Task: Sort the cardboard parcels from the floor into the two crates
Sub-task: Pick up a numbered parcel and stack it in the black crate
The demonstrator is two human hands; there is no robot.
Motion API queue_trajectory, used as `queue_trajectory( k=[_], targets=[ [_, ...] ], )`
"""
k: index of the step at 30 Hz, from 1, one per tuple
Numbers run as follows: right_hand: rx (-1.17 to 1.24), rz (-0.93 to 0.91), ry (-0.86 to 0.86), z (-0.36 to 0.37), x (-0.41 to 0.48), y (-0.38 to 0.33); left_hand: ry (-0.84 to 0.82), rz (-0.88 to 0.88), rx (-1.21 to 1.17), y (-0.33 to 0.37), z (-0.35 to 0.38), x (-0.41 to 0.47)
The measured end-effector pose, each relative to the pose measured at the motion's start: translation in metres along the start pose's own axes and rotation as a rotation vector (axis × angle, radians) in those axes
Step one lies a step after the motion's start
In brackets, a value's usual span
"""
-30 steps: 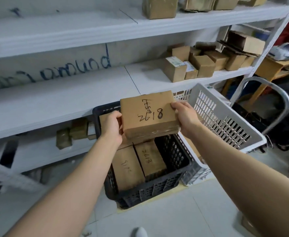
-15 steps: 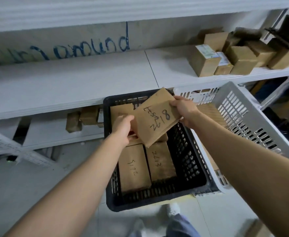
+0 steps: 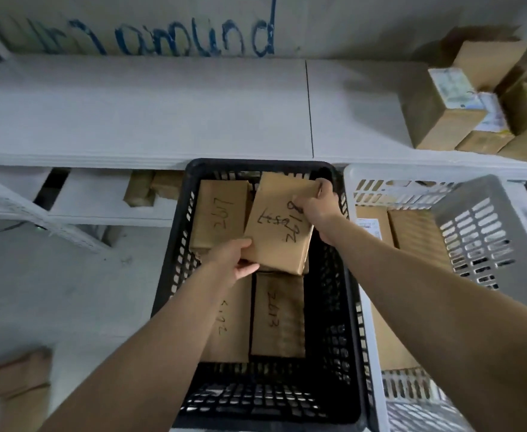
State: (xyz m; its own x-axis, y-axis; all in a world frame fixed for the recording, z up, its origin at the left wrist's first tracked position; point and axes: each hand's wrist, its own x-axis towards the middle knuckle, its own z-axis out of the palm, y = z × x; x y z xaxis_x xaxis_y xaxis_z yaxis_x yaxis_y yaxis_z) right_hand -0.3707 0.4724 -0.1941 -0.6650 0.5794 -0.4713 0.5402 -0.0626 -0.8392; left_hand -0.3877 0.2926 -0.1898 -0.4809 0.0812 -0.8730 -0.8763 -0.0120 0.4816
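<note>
Loose parcel (image 3: 12, 385) — on the floor, lower left. Left hand (image 3: 234, 260) grips the near left corner of the marked parcel (image 3: 282, 226). Marked parcel — lower than half a second ago, now turned lengthwise inside the black crate (image 3: 175, 254), slanted above the parcels packed there, between both hands. Right hand (image 3: 318, 210) pinches its far right corner. White crate (image 3: 474, 232) stands just beside, right, holding parcels.

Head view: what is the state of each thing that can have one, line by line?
black crate: holds flat-lying parcels.
white crate: partly filled.
held parcel: tilted over the black crate.
left hand: grips its near corner.
right hand: grips its far corner.
</note>
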Motion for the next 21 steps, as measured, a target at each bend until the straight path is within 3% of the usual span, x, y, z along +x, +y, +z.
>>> queue_trajectory(
  k=[11,21],
  targets=[
    [-0.186,0.112,-0.151,0.032,0.041,0.034,0.07,0.027,-0.184,-0.012,0.029,0.04],
    [-0.205,0.18,-0.127,0.035,0.035,0.032,0.049,0.02,-0.269,-0.002,0.019,0.032]
  ],
)
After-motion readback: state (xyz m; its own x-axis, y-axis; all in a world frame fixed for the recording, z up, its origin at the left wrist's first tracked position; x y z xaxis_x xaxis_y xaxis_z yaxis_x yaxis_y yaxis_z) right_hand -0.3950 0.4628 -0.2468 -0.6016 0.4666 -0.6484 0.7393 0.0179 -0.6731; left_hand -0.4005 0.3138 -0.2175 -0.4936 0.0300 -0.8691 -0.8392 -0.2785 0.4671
